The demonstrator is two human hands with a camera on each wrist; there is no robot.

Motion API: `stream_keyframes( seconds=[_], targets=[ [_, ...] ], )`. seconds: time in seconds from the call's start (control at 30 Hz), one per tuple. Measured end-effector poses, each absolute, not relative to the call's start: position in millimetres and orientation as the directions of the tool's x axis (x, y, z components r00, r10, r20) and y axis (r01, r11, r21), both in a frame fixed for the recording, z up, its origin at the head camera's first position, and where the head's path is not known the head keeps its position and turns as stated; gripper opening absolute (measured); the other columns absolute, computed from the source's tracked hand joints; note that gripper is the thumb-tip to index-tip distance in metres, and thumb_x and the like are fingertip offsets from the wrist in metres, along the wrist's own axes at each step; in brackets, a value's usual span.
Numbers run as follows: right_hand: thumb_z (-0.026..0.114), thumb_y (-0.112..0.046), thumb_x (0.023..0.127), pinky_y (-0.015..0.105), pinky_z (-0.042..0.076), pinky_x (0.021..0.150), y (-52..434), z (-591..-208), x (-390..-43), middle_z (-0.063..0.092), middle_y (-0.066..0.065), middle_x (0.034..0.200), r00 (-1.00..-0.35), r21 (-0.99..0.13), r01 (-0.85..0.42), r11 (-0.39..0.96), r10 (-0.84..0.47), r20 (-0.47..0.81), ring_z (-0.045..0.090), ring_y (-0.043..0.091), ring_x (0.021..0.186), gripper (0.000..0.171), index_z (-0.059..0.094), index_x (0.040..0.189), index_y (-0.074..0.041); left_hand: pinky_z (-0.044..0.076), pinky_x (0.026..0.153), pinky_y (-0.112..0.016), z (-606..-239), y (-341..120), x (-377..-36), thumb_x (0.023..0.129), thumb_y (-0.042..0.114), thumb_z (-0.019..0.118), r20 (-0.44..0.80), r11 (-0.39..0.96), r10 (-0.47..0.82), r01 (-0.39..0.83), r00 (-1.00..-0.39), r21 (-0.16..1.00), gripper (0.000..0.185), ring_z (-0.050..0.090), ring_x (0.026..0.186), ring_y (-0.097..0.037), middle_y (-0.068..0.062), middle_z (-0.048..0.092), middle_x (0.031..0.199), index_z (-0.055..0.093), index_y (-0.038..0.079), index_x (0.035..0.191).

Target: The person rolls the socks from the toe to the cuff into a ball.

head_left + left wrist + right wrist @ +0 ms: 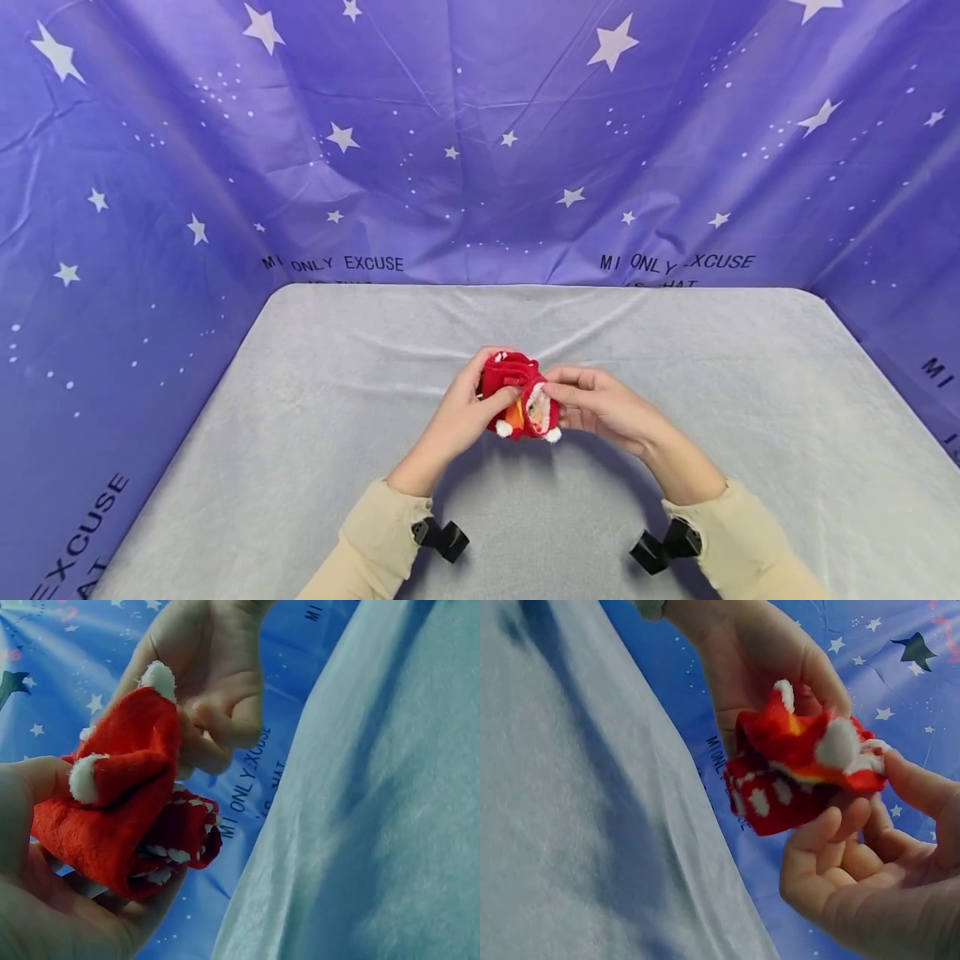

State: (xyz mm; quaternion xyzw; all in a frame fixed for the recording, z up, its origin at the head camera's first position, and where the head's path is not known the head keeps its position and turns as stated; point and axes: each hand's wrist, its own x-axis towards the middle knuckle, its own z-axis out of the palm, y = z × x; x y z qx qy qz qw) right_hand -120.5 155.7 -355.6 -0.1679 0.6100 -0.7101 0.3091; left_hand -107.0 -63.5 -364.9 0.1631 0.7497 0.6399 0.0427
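Observation:
Held up over the table is a small bundle of soft red fabric [510, 372] with white fluffy tufts and an orange-yellow patch. My left hand [460, 414] grips its left side, thumb across the near face and fingers behind. At its right end, my right hand [600, 404] pinches the white-edged opening, where a beige fuzzy inside shows. In the left wrist view, the red fabric [112, 795] has a rolled end with white spots. White tufts stand out from the bundle [787, 802] in the right wrist view too, where the right thumb presses its edge.
A grey cloth-covered table [337, 358] lies beneath both hands. Behind it and along both sides hangs a purple-blue curtain [465, 100] with white stars and black lettering. Black camera mounts [442, 537] are strapped at both wrists beside the beige sleeves [375, 533].

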Motion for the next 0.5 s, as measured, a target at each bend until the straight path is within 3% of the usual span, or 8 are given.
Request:
stream_keyframes(
  seconds=[0.2, 0.33, 0.4, 0.5],
  targets=[
    [0.063, -0.007, 0.095, 0.025, 0.055, 0.077, 153.7, -353.5, -117.7, 0.067, -0.004, 0.091, -0.844, -0.996, -0.012, 0.091, -0.535, -0.039, 0.064, 0.008, 0.083, 0.004, 0.064, 0.099, -0.008, 0.056, 0.076, -0.027, -365.6, -66.6, -106.0, 0.091, 0.008, 0.065, 0.118, 0.204, 0.272, 0.177, -0.955, 0.963, 0.04, 0.063, 0.096, -0.017, -0.013, 0.068, 0.118, 0.059, 0.012, 0.13],
    [0.068, -0.009, 0.092, 0.024, 0.051, 0.071, 148.8, -347.2, -111.5, 0.067, -0.003, 0.084, -0.888, -0.896, -0.324, 0.302, -0.424, 0.178, 0.062, 0.008, 0.078, 0.005, 0.063, 0.093, -0.008, 0.058, 0.074, -0.026, -367.2, -67.3, -105.7, 0.091, 0.014, 0.067, 0.097, 0.247, 0.241, 0.158, -0.966, 0.956, 0.037, 0.067, 0.095, -0.019, -0.011, 0.069, 0.116, 0.06, 0.014, 0.127],
    [0.072, -0.009, 0.09, 0.024, 0.049, 0.069, 145.8, -344.5, -108.2, 0.067, -0.005, 0.082, -0.848, -0.771, -0.497, 0.398, -0.412, 0.334, 0.06, 0.006, 0.076, 0.008, 0.064, 0.089, -0.012, 0.059, 0.073, -0.026, -368.2, -67.0, -106.0, 0.091, 0.016, 0.067, 0.092, 0.263, 0.225, 0.152, -0.97, 0.953, 0.035, 0.068, 0.093, -0.019, -0.012, 0.069, 0.115, 0.061, 0.012, 0.125],
    [0.076, -0.007, 0.084, 0.025, 0.047, 0.069, 142.4, -341.7, -105.0, 0.066, -0.008, 0.081, -0.707, -0.522, -0.707, 0.477, -0.442, 0.552, 0.058, 0.005, 0.077, 0.015, 0.064, 0.085, -0.016, 0.06, 0.072, -0.028, -368.8, -66.1, -106.3, 0.091, 0.017, 0.067, 0.079, 0.283, 0.206, 0.137, -0.975, 0.949, 0.034, 0.07, 0.09, -0.02, -0.014, 0.069, 0.114, 0.061, 0.01, 0.123]
  ],
)
